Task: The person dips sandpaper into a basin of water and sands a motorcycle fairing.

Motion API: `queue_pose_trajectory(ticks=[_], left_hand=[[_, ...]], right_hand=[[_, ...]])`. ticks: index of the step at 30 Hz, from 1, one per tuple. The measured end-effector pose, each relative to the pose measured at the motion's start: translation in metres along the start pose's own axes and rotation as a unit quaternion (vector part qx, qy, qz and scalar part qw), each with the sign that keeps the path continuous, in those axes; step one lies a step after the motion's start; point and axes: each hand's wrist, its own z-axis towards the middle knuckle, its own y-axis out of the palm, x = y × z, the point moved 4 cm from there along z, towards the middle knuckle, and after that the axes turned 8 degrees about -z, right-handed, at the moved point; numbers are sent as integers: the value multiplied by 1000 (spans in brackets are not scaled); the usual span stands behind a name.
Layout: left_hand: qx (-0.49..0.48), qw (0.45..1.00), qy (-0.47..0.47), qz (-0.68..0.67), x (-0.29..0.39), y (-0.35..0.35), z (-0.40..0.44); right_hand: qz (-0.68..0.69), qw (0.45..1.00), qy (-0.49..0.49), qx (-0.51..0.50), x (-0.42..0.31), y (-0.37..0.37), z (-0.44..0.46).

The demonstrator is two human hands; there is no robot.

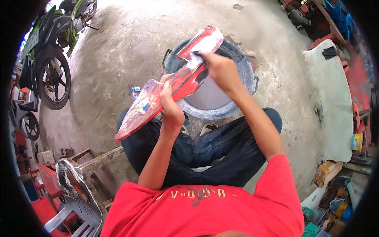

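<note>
A long red and white motorcycle body panel (144,106) with worn, patchy paint is held up at a slant over my knees and a round basin. My left hand (172,110) grips the panel near its middle, thumb on top, with the other fingers partly hidden behind it. At the panel's upper part, my right hand (224,73) is closed with its fingertips pressed on the surface. A small dark piece (196,52) shows at those fingertips; it looks like sandpaper. Below the panel, the grey basin (248,71) holds cloudy water.
A motorcycle (55,77) stands at the left. A plastic chair (81,205) and wooden planks (102,158) are at lower left. On the right lie a large pale board (331,102), a cardboard box (327,173) and mixed clutter. Concrete floor (130,35) surrounds the basin.
</note>
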Motion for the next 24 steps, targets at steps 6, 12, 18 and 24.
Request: queue_pose_trajectory(ticks=[6,12,18,24], left_hand=[[20,988,-98,-116,8,0,11],[93,976,-128,-147,17,3,12],[97,969,-144,-178,29,-5,13],[129,962,-151,-187,28,-15,15]], right_hand=[[35,985,-125,115,-31,5,-20],[17,985,-130,111,-20,12,-17],[37,997,37,60,23,15,12],[81,969,-154,173,-22,16,-19]])
